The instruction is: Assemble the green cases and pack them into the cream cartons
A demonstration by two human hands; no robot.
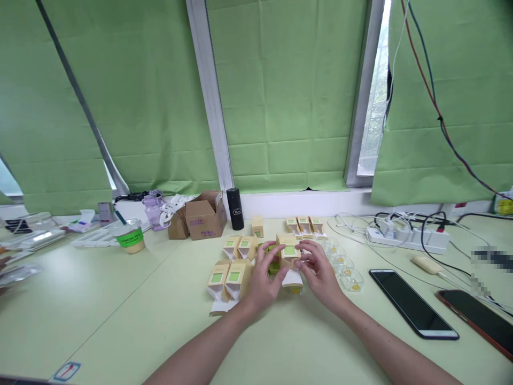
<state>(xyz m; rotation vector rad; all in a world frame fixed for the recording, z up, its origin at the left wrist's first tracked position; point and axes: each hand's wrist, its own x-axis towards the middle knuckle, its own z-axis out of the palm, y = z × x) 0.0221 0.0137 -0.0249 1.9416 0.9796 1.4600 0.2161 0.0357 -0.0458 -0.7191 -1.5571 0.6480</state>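
In front of me I hold a small tan cardboard box (289,250) with a green square on it, its white flap hanging down toward me. My left hand (262,280) grips its left side with curled fingers and thumb. On the other side, my right hand (319,271) pinches the right edge. Behind my left fingers a yellow-green item (274,266) is partly hidden. Left of my hands stand similar boxes (233,276) with flaps open, and more boxes (246,247) behind them. Clear plastic cups with yellow centres (351,279) lie right of my right hand.
Farther back are a row of boxes (305,226), a black bottle (234,209) and an open brown carton (206,218). A drink cup (130,239) stands left. Two phones (412,303) and a cabled power strip (409,238) lie right. Part of a person's hand shows at far left.
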